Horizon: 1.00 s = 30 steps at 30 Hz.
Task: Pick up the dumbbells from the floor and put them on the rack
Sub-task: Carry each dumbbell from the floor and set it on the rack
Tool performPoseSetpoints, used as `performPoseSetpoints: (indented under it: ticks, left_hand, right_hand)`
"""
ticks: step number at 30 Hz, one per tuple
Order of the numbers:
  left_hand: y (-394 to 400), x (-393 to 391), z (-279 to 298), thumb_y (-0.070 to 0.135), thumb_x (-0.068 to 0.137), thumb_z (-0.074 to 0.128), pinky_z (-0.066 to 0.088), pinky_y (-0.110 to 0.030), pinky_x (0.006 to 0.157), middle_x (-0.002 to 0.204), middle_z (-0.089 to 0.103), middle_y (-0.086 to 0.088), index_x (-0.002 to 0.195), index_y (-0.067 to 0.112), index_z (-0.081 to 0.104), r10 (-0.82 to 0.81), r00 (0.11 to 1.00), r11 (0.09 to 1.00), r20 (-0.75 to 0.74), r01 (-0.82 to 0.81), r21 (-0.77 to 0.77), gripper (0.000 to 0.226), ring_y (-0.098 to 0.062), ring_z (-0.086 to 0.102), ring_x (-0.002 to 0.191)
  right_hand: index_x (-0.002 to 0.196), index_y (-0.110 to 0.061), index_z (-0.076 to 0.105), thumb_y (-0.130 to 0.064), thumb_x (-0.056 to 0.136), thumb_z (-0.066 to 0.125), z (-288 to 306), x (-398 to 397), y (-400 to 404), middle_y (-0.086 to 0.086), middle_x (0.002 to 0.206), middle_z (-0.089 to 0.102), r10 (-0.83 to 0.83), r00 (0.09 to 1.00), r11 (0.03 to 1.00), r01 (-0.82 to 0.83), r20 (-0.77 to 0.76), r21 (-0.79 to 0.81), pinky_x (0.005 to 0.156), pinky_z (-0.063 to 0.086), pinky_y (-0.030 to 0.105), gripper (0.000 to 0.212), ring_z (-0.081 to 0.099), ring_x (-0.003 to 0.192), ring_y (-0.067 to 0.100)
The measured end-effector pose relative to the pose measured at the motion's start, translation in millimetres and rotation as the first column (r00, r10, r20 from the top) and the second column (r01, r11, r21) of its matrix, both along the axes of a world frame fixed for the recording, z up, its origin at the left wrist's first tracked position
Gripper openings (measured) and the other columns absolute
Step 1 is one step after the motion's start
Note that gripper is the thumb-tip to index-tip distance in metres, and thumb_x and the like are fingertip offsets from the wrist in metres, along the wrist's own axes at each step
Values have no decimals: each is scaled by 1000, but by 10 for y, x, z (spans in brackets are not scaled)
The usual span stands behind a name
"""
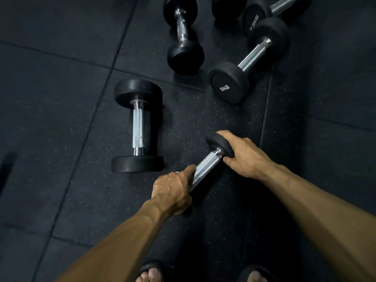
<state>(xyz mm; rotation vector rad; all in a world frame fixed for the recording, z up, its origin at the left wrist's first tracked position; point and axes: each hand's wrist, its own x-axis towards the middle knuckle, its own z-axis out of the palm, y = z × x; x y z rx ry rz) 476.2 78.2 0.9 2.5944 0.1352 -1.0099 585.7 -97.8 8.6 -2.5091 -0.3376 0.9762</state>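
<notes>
A: What do the person's hands hold?

B: A small black rubber-ended dumbbell with a knurled steel handle, tilted between both hands above the dark speckled rubber floor tiles. The left hand is closed around the lower part of the handle. The right hand has its grip clamped over the upper round end.

A: And the others?

B: A larger black dumbbell with a short steel handle lies on the floor, left of the hands. Farther off, a black dumbbell marked 5KG lies at a slant. A small black dumbbell with a curved chrome handle lies beside it. One more black dumbbell lies at the top edge, partly cut off.

A: Anything nearer?

B: The person's toes in dark sandals show at the bottom edge.
</notes>
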Motion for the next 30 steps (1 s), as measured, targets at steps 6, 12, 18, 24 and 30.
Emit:
performPoseSetpoints:
  ticks: [6,12,18,24,30]
  left_hand:
    - [-21,-55,414,17,78,60,44,-34,83,110,67,0,132,44,39,62,998,994,-2,-62,-89,64,-27,60,107]
    - [-68,-13,1271,22,73,66,45,-32,75,99,68,8,124,48,43,110,993,974,33,-101,-201,62,-21,63,99]
    - [-105,235,2417,30,66,78,49,-31,78,90,66,15,126,49,43,99,991,949,89,-67,-309,72,-12,61,90]
    - [-170,466,3799,27,64,83,52,-36,81,69,58,17,122,46,52,57,985,933,164,6,-360,69,-13,58,80]
    - [-179,642,5180,28,58,83,53,-40,84,81,68,11,117,41,56,47,967,907,252,65,-417,66,-16,63,87]
  right_hand:
    - [135,-43,39,-11,84,65,463,-12,-31,-1,106,68,39,999,999,-39,14,-4,87,54,44,66,66,95,26]
    - [134,-44,43,-10,84,66,1500,34,-124,-6,99,68,55,997,998,-54,58,-6,90,52,42,64,65,93,23]
    - [133,-45,45,-10,82,66,2832,208,-289,-11,88,66,64,990,998,-64,123,-1,80,54,39,65,64,80,15]
    - [126,-44,49,-14,82,63,4356,284,-420,-9,84,65,45,974,999,-41,223,-23,78,53,43,55,63,78,19]
    - [124,-46,50,-16,80,62,5891,360,-465,-12,84,65,69,940,997,-50,333,-65,79,53,39,54,62,80,15]
